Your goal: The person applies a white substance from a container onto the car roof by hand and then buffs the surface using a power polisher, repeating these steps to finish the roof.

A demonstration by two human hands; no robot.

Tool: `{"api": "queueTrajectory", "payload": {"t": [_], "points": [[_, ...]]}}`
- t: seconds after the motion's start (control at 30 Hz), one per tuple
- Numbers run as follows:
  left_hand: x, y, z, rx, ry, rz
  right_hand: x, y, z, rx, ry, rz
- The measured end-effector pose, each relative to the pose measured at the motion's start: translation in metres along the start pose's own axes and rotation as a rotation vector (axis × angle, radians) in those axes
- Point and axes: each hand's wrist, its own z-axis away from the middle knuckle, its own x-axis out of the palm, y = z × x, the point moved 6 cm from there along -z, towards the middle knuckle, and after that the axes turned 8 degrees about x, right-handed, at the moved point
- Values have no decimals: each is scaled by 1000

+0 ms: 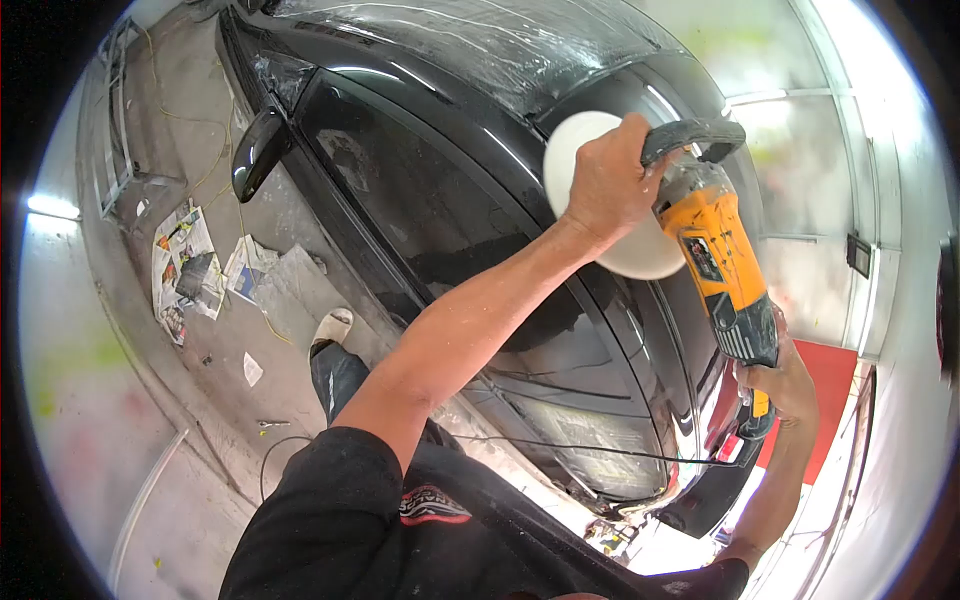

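An orange and black polisher (727, 255) with a round white pad (640, 250) is over the roof edge of a black car (480, 165). My left hand (612, 180) is wrapped round the polisher's black front handle (700, 132), beside the pad. Farther back, my right hand (785, 385) grips the dark rear handle of the tool. The pad's face is turned to the car; whether it touches the surface cannot be made out. A black cord (600, 452) runs from the rear of the polisher across in front of me.
Clear plastic film (520, 40) covers part of the car. The side mirror (260, 153) sticks out at the left. Newspapers (190, 262), a yellow cord (188, 118) and a metal frame (117, 130) are on the floor side. A red panel (822, 400) stands at the right.
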Motion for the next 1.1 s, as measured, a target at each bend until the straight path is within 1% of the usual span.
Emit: {"api": "queueTrajectory", "payload": {"t": [0.03,0.1,0.17,0.3,0.4,0.5,0.6,0.73,0.83,0.87,0.97,1.1], "points": [[2,5,1,17,8,-10,1,2,3,-10,-28,-12],[-5,-7,-9,22,24,-34,5,-6,-8,-36,30,-2],[-3,-16,-18,-2,13,12,3,-7,-14,-57,63,6],[19,-37,-40,13,34,77,8,-26,-26,-50,70,-16],[40,-61,-50,10,16,50,9,-31,-41,-55,81,-24],[48,-71,-55,89,57,-8,12,-34,-48,-40,90,-47],[49,-77,-57,27,29,27,12,-44,-50,-11,71,-41],[17,-53,-48,50,65,7,8,-45,-44,-11,47,-7],[-5,-35,-43,-3,84,-45,10,-49,-39,-15,2,17],[-13,-28,-41,8,100,-87,10,-52,-38,-21,-16,24],[-28,-21,-35,-7,116,-88,9,-51,-37,-15,19,45],[-31,-15,-30,4,75,-160,11,-48,-39,30,-28,77]]}}
